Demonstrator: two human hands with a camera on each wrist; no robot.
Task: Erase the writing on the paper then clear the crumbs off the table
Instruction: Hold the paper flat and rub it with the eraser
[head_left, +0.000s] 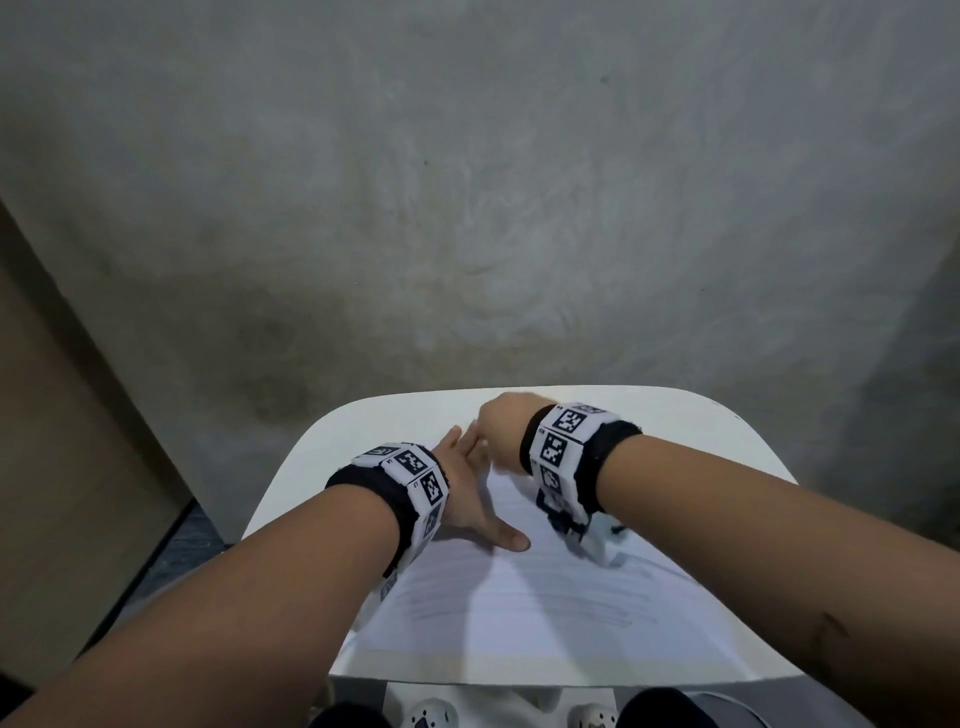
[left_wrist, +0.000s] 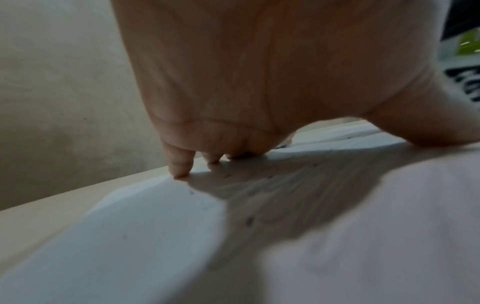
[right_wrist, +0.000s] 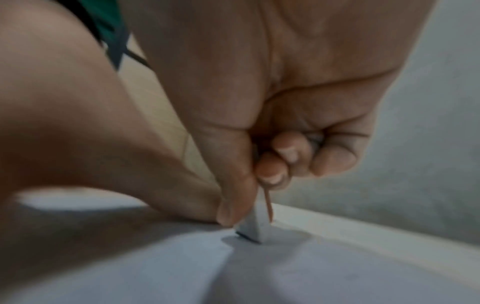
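Observation:
A white sheet of paper lies on the small white table, with faint pencil lines across its near half. My left hand lies flat on the sheet's left side, fingers spread and its fingertips on the surface. My right hand is curled at the far end of the sheet, and in the right wrist view it pinches a small white eraser between thumb and fingers. The eraser's lower corner presses on the paper. Small dark crumbs dot the paper under my left palm.
A grey concrete wall rises just past the table's far edge. A beige panel stands at the left. My knees and shoes show below the table's near edge.

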